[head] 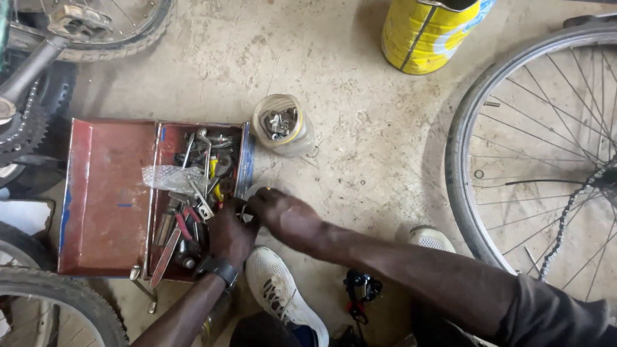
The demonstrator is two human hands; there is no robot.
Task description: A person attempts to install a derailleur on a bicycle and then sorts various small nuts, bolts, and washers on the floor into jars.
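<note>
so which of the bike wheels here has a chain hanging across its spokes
The big wheel at the right edge: a chain droops across its spokes. The knobby tyres at top left and bottom left show none.

Black wristband (pixel 222 268), white mesh shoes (pixel 283 292), perhaps dark shorts.

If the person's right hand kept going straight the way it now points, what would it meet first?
The right hand points left, toward the left hand close beside it at the red toolbox rim. It would likely meet that hand first, then the tools inside; depth is unclear.
</note>
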